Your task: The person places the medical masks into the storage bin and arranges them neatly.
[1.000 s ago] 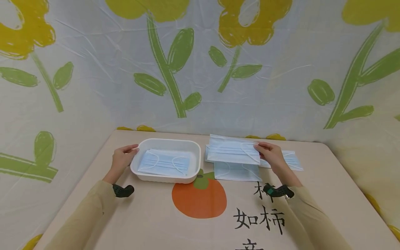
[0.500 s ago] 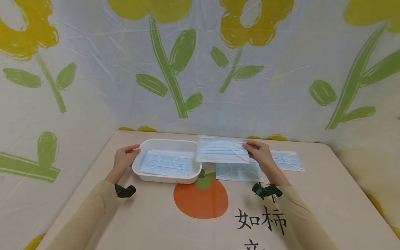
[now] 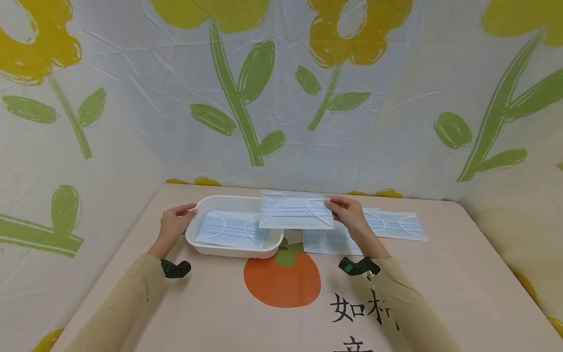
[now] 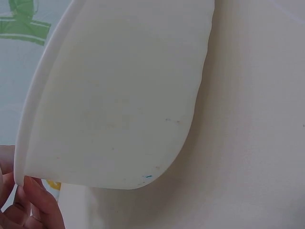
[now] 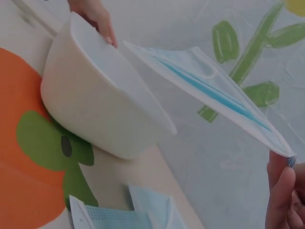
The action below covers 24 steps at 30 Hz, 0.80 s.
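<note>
My right hand [image 3: 349, 217] pinches a light blue face mask [image 3: 290, 210] by its right end, thumb against fingers. The mask hangs in the air, overlapping the right end of a white plastic tub [image 3: 208, 251] in the head view. At the tub's left end, my left hand [image 3: 172, 227] grips the rim between thumb and fingers; the left wrist view shows the pinch at the rim [image 4: 29, 129]. Inside the tub lie face masks [image 3: 230, 229] with white ear loops. In the right wrist view the held mask [image 5: 214, 95] stretches away from thumb and fingertips, above the tub [image 5: 95, 100].
Several more face masks [image 3: 396, 224] lie on the table to the right of the tub, partly behind my right hand. The beige table [image 3: 198, 303] bears a printed orange persimmon [image 3: 281, 283] and black characters. A flower-printed curtain [image 3: 167, 58] stands behind the table.
My right hand has carried the pinched mask leftward, from above the loose masks to over the tub's right end. My left hand keeps its grip on the rim.
</note>
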Motion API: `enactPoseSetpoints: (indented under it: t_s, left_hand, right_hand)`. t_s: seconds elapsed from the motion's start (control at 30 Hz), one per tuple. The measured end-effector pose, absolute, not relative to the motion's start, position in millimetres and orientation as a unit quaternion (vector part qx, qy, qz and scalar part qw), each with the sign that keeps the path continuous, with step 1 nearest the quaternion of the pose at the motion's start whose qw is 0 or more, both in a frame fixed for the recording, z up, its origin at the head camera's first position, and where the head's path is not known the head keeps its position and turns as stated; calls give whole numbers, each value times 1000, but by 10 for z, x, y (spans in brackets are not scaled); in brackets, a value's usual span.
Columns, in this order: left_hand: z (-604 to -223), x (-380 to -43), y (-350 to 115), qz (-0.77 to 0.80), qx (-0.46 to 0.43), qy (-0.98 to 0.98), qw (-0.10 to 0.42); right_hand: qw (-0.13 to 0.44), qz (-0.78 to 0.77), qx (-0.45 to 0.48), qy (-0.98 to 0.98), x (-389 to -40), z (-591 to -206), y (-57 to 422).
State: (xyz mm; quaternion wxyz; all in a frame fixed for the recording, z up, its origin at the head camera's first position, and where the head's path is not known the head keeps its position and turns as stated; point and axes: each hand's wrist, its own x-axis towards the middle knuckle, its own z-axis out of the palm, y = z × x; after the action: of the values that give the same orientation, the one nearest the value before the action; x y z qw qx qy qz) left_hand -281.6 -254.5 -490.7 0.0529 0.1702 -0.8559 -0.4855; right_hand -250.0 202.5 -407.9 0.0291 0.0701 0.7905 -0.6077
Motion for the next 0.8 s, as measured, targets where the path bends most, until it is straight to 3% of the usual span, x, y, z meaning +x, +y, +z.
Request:
enactPoseSetpoints:
  t_s: [0.2,0.8]
  left_hand:
    - [-4475,-2515,-2348,-490,170,-853,55]
    - [-4553,-2558,-2387,-496,168,-850,52]
  right_hand:
    - [35,-629,55,775,-2499,-4058,1830]
    - [42,-661,18,749,-2517,-4112,1208]
